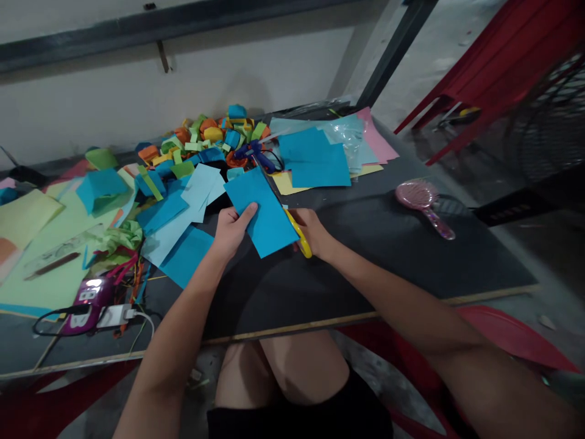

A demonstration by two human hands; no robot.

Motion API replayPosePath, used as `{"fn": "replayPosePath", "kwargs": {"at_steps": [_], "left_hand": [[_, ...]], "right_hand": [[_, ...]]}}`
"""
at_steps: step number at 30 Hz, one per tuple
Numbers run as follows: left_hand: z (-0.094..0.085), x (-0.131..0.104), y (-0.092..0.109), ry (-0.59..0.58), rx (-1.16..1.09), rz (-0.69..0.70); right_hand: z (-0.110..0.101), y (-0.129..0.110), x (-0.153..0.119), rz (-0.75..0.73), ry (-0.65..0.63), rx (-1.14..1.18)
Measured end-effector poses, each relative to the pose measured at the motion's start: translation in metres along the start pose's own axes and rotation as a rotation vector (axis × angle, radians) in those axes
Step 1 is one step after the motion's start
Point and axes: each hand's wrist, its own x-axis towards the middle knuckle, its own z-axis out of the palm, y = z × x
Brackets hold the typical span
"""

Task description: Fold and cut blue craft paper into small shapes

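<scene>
My left hand [232, 230] grips a blue sheet of paper [265, 213] by its left side, the thumb lying on top. Yellow-handled scissors [299, 233] are in my right hand [311, 233], its fingers closed round the handles. The scissor blades run along the right edge of the paper, pointing away from me; how far apart they are I cannot tell. Both hands are above the dark table [365, 268]. Behind the paper lies a blue glue gun [258, 153].
A heap of folded coloured paper pieces [210, 133] lies along the wall. Blue sheets [320, 160] are at the back right, a pink hairbrush [423, 204] on the right. At left are pale green paper [41, 244], a purple power strip [89, 302] and a white plug [114, 315].
</scene>
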Motion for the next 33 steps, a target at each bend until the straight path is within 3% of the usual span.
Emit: {"fn": "replayPosePath", "kwargs": {"at_steps": [7, 14, 16, 19, 23, 28, 33], "left_hand": [[-0.002, 0.001, -0.001, -0.013, -0.013, -0.021], [-0.002, 0.002, -0.004, -0.013, -0.013, -0.006], [-0.003, 0.003, -0.004, -0.016, -0.011, 0.003], [-0.003, 0.003, -0.002, -0.007, -0.018, 0.017], [-0.005, 0.005, 0.002, -0.004, -0.022, 0.061], [-0.009, 0.008, 0.002, 0.073, 0.062, 0.168], [-0.009, 0.008, 0.001, 0.070, 0.056, 0.181]], "right_hand": [[0.001, 0.002, -0.002, 0.002, 0.025, 0.035], [0.002, -0.004, -0.001, 0.096, 0.068, 0.047], [-0.003, -0.002, 0.004, 0.059, 0.108, -0.054], [-0.018, 0.003, 0.016, -0.096, 0.199, -0.452], [-0.038, 0.010, 0.031, -0.088, 0.350, -0.888], [-0.042, 0.020, 0.039, -0.076, 0.448, -1.001], [-0.042, 0.020, 0.036, -0.374, 0.526, -0.933]]}}
